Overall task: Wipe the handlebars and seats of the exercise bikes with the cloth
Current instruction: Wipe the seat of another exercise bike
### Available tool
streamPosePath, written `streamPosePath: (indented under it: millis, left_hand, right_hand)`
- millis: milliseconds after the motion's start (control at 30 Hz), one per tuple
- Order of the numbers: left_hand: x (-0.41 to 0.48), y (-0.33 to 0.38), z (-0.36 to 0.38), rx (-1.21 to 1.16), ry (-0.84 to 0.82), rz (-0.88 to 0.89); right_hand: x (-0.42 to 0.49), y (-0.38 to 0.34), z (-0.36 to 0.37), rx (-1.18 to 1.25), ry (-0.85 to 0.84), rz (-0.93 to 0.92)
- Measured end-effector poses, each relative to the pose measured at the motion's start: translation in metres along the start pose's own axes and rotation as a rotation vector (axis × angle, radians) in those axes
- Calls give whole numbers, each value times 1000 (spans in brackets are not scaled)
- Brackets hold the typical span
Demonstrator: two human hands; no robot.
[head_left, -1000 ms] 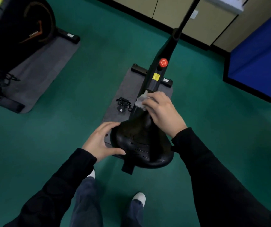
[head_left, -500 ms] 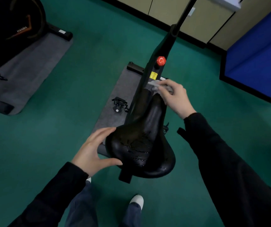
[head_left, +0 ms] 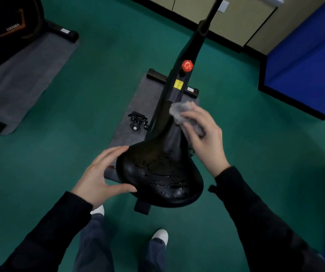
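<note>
The right hand [head_left: 203, 138] comes in from the right with its wrist bent, its fingers curled round the grey cloth [head_left: 184, 111] and pressing it onto the narrow nose of the seat [head_left: 157, 173]. The left hand [head_left: 100, 173] is spread and holds nothing: its fingertips touch the seat's left edge and its thumb rests on the rear left rim. Both arms are in black sleeves [head_left: 256, 213]. The seat's wide part shines with wet streaks. Beyond it the bike [head_left: 189, 50] carries a red knob [head_left: 187, 65], with a pedal [head_left: 137, 120] to its left, over a grey mat [head_left: 138, 103] on the green floor [head_left: 98, 75]
</note>
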State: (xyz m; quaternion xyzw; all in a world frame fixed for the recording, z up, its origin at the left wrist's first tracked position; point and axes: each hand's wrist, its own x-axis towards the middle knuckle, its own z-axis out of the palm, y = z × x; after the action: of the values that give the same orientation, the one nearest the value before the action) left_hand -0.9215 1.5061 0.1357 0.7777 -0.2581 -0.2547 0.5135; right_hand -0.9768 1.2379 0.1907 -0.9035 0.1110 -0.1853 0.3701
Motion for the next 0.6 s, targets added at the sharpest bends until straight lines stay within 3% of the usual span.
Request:
streamPosePath:
  millis: [100, 200, 267, 367, 533, 600]
  left_hand:
    - [1, -2, 0, -11, 2, 14]
    - [2, -3, 0, -1, 6, 24]
    - [2, -5, 1, -1, 10, 26]
    - [1, -6, 2, -26, 13, 36]
    - [1, -5, 2, -39, 12, 35]
    - [1, -4, 2, -42, 11, 30]
  right_hand:
    - [22, 6, 9, 173, 111, 264]
    - [42, 16, 11, 711, 128, 653]
    - [41, 21, 12, 893, 117, 821]
    - [11, 23, 17, 767, 60, 845]
    - [-51, 22, 3, 280, -22, 603]
    - [-66, 29, -8, 215, -86, 529]
